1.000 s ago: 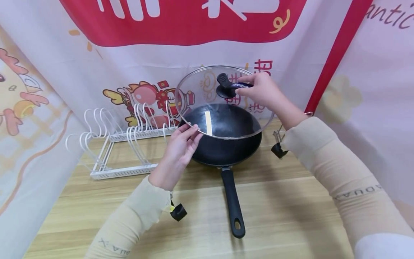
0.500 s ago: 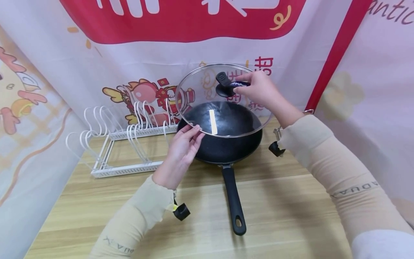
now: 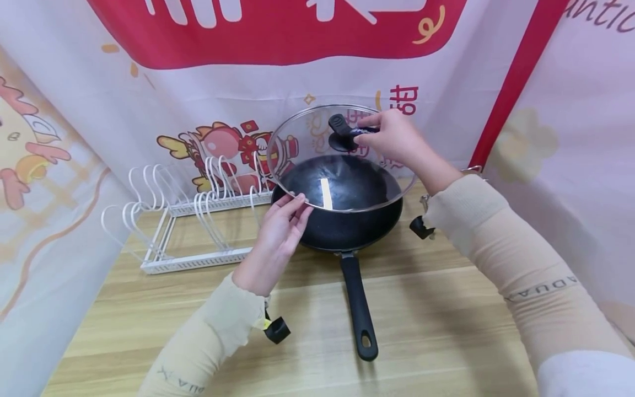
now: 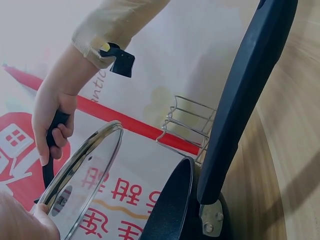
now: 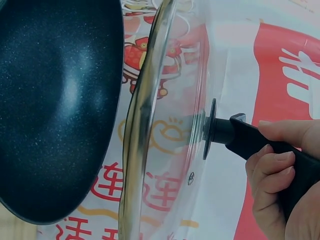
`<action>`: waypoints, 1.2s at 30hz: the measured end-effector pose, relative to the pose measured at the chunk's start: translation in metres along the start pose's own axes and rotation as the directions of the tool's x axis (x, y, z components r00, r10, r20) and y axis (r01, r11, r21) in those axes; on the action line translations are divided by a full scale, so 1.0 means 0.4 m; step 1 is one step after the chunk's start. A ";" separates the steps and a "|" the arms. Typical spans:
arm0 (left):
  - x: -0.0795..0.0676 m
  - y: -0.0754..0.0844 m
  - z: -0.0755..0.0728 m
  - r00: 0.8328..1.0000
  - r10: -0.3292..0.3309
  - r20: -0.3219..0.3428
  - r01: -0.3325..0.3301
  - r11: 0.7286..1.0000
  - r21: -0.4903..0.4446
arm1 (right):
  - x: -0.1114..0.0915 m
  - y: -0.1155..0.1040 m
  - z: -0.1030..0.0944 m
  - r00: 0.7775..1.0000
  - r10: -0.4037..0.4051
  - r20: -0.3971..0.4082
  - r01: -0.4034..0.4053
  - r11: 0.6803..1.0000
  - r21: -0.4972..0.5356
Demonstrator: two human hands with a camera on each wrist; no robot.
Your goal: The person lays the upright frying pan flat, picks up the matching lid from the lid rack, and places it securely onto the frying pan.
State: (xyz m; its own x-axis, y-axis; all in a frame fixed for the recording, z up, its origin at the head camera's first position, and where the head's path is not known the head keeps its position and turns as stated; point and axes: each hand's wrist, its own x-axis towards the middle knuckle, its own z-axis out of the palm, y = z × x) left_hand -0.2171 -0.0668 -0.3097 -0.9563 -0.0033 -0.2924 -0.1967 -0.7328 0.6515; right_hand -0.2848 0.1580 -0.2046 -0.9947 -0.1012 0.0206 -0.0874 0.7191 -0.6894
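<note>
A clear glass lid (image 3: 297, 160) with a metal rim is held tilted above a black frying pan (image 3: 347, 231). My right hand (image 3: 397, 138) grips the lid's black handle (image 5: 250, 140), fingers curled round it in the right wrist view. At the lid's near left rim, my left hand (image 3: 278, 231) pinches the edge between thumb and fingers. In the right wrist view a gap shows between lid and pan. The pan sits on the table, its long handle (image 3: 358, 309) pointing toward me.
Left of the pan stands a white wire rack (image 3: 193, 259) with upright loops. A metal wire rack (image 4: 187, 122) is on the right, partly hidden by my right arm in the head view. Printed cloth (image 3: 223, 88) hangs behind the wooden table (image 3: 421, 331).
The lid's upper edge and handle have dipped slightly and shifted a little left, with my right hand moving along. My left hand stays at the rim; the pan has not moved.
</note>
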 end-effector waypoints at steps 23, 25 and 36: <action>0.001 -0.012 -0.031 0.999 -0.032 -0.025 0.032 0.999 0.023 | -0.001 0.008 0.025 1.000 -0.024 0.015 0.025 1.000 -0.007; 0.000 -0.013 -0.032 0.999 -0.033 -0.023 0.034 0.999 0.024 | 0.000 0.009 0.029 0.999 -0.031 0.007 0.031 0.999 -0.017; -0.002 -0.020 -0.045 0.997 0.023 -0.069 -0.021 0.999 0.039 | 0.008 0.016 0.044 0.999 -0.041 0.016 0.041 0.999 0.001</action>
State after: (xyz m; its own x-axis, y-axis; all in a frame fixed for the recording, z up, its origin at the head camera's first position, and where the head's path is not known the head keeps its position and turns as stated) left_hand -0.2110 -0.0733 -0.3274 -0.9434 -0.0674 -0.3246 -0.1849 -0.7056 0.6840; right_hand -0.2874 0.1499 -0.2217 -0.9892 -0.1418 0.0373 -0.1283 0.7138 -0.6885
